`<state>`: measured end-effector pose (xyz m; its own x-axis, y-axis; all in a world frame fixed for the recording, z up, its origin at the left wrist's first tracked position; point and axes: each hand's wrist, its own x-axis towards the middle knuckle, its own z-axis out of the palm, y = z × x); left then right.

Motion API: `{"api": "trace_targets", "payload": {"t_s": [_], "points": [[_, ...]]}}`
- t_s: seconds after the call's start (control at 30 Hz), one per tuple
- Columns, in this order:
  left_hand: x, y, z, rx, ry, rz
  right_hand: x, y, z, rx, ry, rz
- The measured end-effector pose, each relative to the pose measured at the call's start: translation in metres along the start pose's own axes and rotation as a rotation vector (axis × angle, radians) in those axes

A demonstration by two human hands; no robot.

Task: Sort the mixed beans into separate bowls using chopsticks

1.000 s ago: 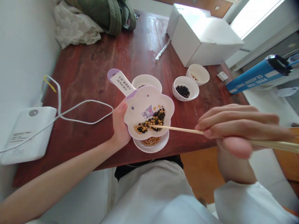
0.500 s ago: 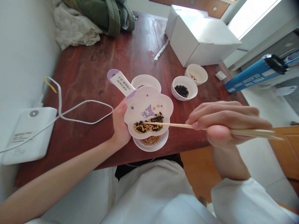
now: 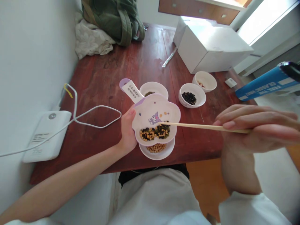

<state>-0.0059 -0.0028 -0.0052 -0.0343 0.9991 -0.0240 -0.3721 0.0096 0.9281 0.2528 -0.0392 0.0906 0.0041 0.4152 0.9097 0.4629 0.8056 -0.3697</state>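
Note:
My left hand (image 3: 128,129) grips the left rim of a flower-shaped white and lilac plate (image 3: 159,110) with a cartoon figure on it, tilted toward me. A heap of mixed yellow, black and green beans (image 3: 154,132) lies in its lower part. My right hand (image 3: 255,126) is closed on a pair of wooden chopsticks (image 3: 194,126), whose tips rest at the top right of the bean heap. Under the plate's near edge stands a white bowl of yellow beans (image 3: 157,150).
On the red-brown table (image 3: 112,78) stand a bowl of green beans (image 3: 153,90), a bowl of black beans (image 3: 192,95) and a bowl with a few bits (image 3: 204,81). A white box (image 3: 212,47), green bag (image 3: 117,17), white device (image 3: 48,134) with cable, blue package (image 3: 267,82).
The camera view shifted left and down. The chopstick tips drew back from the heap's middle to its upper right edge, and my right hand moved right.

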Motion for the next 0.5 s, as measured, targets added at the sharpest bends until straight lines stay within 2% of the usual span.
{"api": "trace_targets", "payload": {"t_s": [0.07, 0.13, 0.2, 0.23, 0.27, 0.37, 0.4, 0.47, 0.5], "points": [[-0.001, 0.0, -0.001, -0.001, 0.011, 0.006, 0.005, 0.009, -0.003, 0.048, 0.101, -0.002], [-0.001, -0.001, -0.001, -0.002, 0.017, 0.026, 0.004, 0.013, -0.009, 0.028, 0.02, -0.003], [-0.001, -0.002, -0.002, -0.022, 0.008, 0.043, 0.001, 0.008, -0.017, 0.001, -0.062, -0.066], [0.0, -0.003, -0.002, -0.039, 0.0, 0.046, -0.002, 0.003, -0.021, -0.025, -0.113, -0.091], [0.0, -0.003, -0.002, -0.055, -0.009, 0.048, -0.005, -0.006, -0.024, -0.069, -0.093, -0.095], [0.0, -0.004, -0.003, -0.065, -0.023, 0.058, -0.016, -0.04, -0.027, -0.261, -0.209, 0.015], [0.0, -0.005, -0.004, -0.053, -0.024, 0.061, -0.02, -0.051, -0.026, -0.267, -0.259, 0.007], [0.001, -0.007, -0.006, -0.029, -0.024, 0.056, -0.029, -0.07, -0.023, -0.275, -0.355, 0.115], [0.002, -0.007, -0.007, -0.022, -0.029, 0.049, -0.033, -0.076, -0.022, -0.272, -0.36, 0.156]]}}
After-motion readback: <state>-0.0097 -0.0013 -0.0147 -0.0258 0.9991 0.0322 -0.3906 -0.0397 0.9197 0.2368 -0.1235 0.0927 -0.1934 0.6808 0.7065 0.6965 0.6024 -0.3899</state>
